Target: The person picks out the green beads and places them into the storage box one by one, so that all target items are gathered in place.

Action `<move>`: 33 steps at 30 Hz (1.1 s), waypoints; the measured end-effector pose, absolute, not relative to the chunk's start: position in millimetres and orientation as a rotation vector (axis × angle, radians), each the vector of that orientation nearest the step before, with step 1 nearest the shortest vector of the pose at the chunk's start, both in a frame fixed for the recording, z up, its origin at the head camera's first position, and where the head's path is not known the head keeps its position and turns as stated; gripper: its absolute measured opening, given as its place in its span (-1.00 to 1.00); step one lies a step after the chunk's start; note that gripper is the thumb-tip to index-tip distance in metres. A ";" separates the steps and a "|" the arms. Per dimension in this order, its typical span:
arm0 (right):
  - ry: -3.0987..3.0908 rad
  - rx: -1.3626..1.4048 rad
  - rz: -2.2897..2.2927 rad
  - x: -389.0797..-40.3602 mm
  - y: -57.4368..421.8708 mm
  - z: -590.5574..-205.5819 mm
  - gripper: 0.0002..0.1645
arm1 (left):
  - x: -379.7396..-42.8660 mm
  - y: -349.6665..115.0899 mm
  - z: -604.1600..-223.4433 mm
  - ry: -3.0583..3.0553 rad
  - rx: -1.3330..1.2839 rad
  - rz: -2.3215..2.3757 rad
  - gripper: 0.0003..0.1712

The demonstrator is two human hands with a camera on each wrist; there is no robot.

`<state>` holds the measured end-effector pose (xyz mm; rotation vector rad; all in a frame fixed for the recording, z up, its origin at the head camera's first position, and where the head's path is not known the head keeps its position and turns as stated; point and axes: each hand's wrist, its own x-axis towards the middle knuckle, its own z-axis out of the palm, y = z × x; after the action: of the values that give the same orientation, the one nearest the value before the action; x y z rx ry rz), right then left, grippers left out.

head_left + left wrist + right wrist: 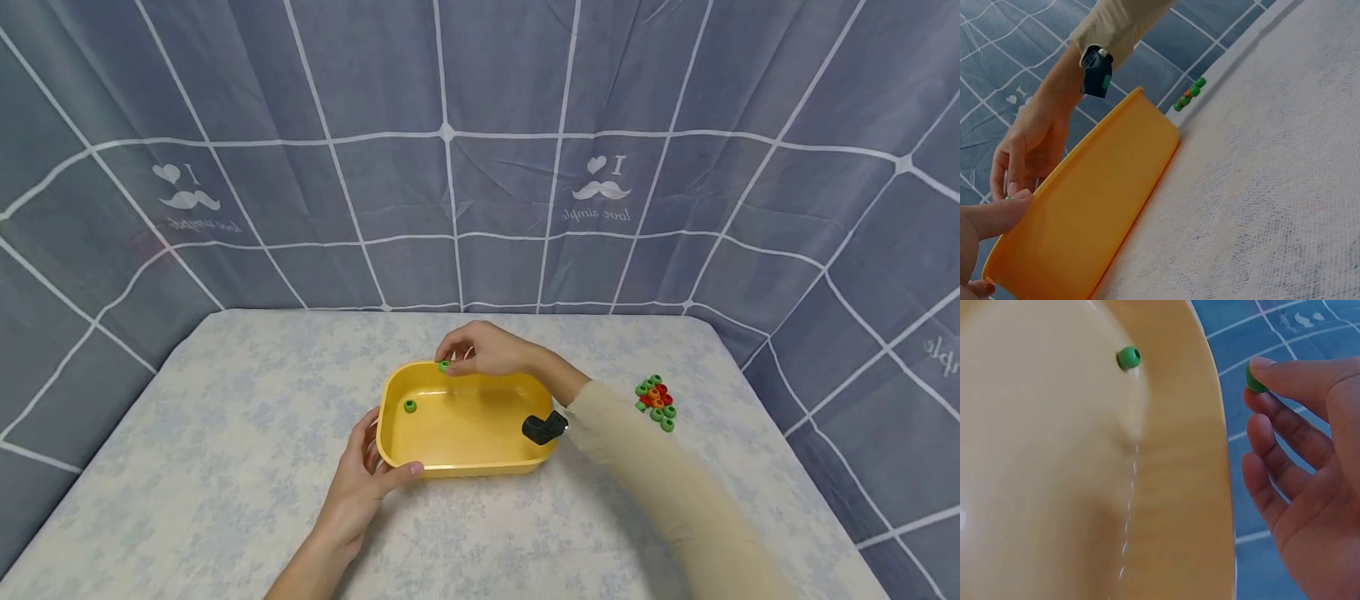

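Observation:
A yellow plastic tray [465, 425] stands on the table, and one green bead [410, 406] lies inside it near the left end. My left hand [362, 479] grips the tray's left front corner, thumb over the rim, fingers around the outside. At the tray's far rim, my right hand [487, 348] pinches another green bead [1256, 380] between thumb and index finger. The right wrist view shows this bead just beyond the rim, with the loose bead [1129, 357] on the tray floor. In the left wrist view the tray's outer wall [1097, 200] hides its inside.
To the right of the tray lies a small pile of green, red and orange beads [656, 402]. A pale patterned cloth [247, 433] covers the table. Behind it hangs a blue-grey curtain [510, 192] with white lines. A black device [545, 427] is on my right wrist.

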<state>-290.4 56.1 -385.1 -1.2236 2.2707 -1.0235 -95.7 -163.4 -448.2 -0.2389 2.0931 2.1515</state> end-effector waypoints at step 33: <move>2.312 -1.175 -0.988 -291.3 80.3 -383.3 -0.78 | -94.6 -163.1 -446.9 2.080 -0.263 2.157 0.24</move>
<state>-291.3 80.3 -383.3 -1.1749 2.3121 -0.9876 -94.6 -163.1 -446.9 -0.2631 2.0799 2.1568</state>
